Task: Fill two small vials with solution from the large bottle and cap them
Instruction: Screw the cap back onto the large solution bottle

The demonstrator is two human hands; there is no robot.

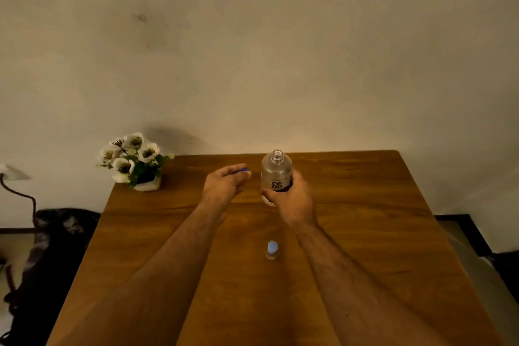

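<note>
- Closest to us, one small vial (271, 250) stands on the wooden table (365, 247), between the two forearms. It has a pale blue cap on. It is too blurry to tell if there is liquid inside.
- The task needs two vials, but only this one shows. The other may be hidden or out of sight.
- Further back, the right hand (292, 199) wraps its fingers around the lower part of the large bottle (276, 174). The bottle stands straight up and its top is open, with no cap on.
- Just beside it, the left hand (226, 181) has its fingers curled around a small blue thing (245, 169). Only a tiny bit peeks out, so it is probably a cap, but that is a guess.
- What could go wrong: the bottle mouth is much wider than the vial, so tipping it fast could splash solution over the table.
- The vial looks light and could get knocked over by an arm.
- At the far left corner sits a flower pot (134, 161), well apart from the hands.
- The bottle's bottom is hidden by the hand, so I cannot tell if it rests on the table.
</note>
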